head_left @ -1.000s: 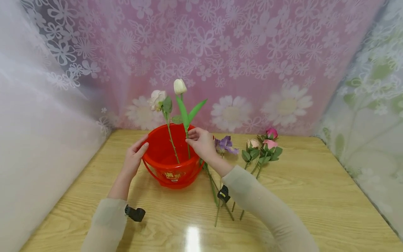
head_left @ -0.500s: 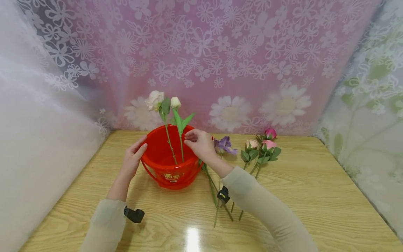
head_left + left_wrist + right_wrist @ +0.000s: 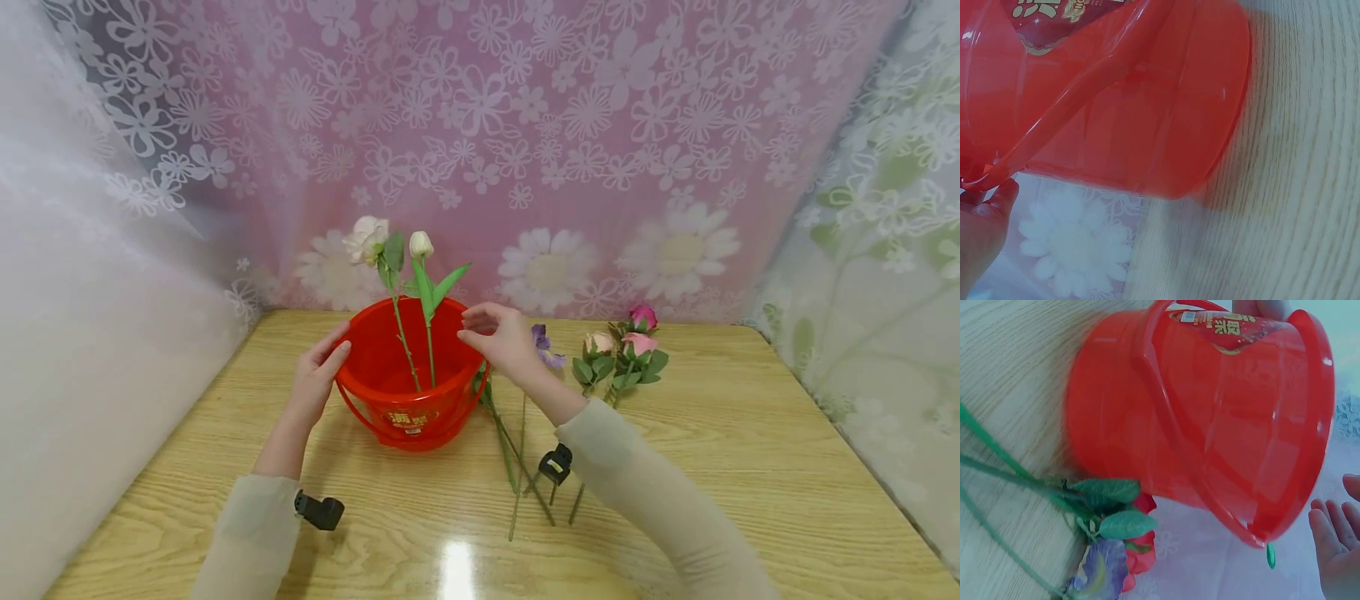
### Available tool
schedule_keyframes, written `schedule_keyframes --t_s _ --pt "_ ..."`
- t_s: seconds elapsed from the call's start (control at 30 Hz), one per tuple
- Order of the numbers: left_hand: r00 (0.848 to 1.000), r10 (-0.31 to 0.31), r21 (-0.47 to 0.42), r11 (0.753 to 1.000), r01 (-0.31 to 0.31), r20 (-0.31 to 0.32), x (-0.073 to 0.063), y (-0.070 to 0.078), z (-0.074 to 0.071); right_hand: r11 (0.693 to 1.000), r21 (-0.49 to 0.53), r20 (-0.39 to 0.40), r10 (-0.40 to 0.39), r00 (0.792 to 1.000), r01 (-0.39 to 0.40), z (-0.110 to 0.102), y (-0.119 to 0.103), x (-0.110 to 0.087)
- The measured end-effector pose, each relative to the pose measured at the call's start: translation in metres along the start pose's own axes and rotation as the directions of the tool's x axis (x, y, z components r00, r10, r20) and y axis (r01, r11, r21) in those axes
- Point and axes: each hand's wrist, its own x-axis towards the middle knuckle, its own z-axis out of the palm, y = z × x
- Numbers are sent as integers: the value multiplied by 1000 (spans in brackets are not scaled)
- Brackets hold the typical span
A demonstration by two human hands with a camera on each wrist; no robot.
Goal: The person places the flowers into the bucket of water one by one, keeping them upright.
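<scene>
A red plastic bucket (image 3: 442, 421) stands on the table, its handle hanging down at the front. My left hand (image 3: 311, 383) grips the left side of its rim, and the thumb shows below the rim in the left wrist view. Inside the bucket stand a white tulip (image 3: 422, 244) with long green leaves and a full white flower (image 3: 367, 239) on a thorny stem. Both lean against the back of the bucket. My right hand (image 3: 506, 343) hovers by the right rim, fingers relaxed, thumb apart from them, holding nothing.
To the bucket's right lie a purple flower (image 3: 549, 354) and a red flower (image 3: 1141, 559), their stems crossing. Farther right lie a peach rose (image 3: 600, 342), a pink rose (image 3: 640, 343) and a magenta rose (image 3: 642, 316). A pink floral curtain (image 3: 480, 150) hangs behind the table.
The tulip has dropped lower into the bucket and slightly left. My right hand has let go of its stem and drawn away to the right. The left hand keeps its place.
</scene>
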Motion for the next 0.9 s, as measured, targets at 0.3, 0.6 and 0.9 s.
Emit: schedule_keyframes --t_s 0.3,0.6,0.9 --pt "1000 4 -19 1000 -4 -1 1 -3 0 997 63 -15 47 999 -46 -26 9 -13" --pt "1000 20 -6 1000 -20 -18 4 -3 3 993 38 -48 117 992 -115 -54 28 -26" --pt "1000 -10 -16 1000 10 -21 1 -1 2 980 -20 -95 196 976 -198 -74 53 -47"
